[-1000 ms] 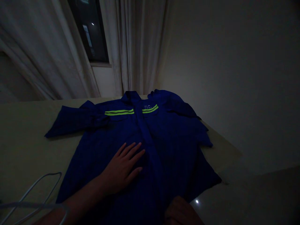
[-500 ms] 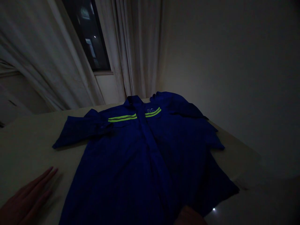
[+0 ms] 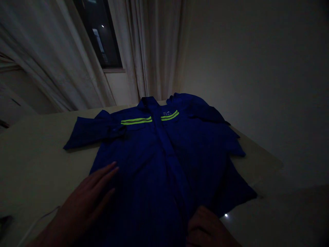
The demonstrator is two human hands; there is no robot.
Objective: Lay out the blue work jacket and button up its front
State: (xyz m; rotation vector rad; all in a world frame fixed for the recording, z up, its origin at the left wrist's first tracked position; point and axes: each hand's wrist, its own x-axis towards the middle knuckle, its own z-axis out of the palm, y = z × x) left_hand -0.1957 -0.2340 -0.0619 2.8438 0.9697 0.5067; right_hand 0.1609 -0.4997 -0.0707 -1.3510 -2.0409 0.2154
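Note:
A navy blue work shirt (image 3: 159,161) lies front up and spread out on a pale table, with a yellow-green reflective stripe (image 3: 136,120) across each side of the chest. Its sleeve (image 3: 89,133) on the left is folded out sideways. My left hand (image 3: 87,195) rests flat on the shirt's lower left side, fingers slightly apart. At the bottom of the view, my right hand (image 3: 205,228) lies curled on the shirt's lower front. The dim light hides whether it grips the cloth.
The pale table (image 3: 38,154) extends left of the shirt, and a thin white cable (image 3: 38,219) lies near its front. A small dark object (image 3: 5,223) sits at the left edge. Beyond stand white curtains (image 3: 154,48) and a dark window (image 3: 99,34). A shiny floor (image 3: 277,216) shows lower right.
My left hand has moved from the table beside the shirt onto the shirt's lower left side. My right hand appears higher in view, and the view has shifted slightly.

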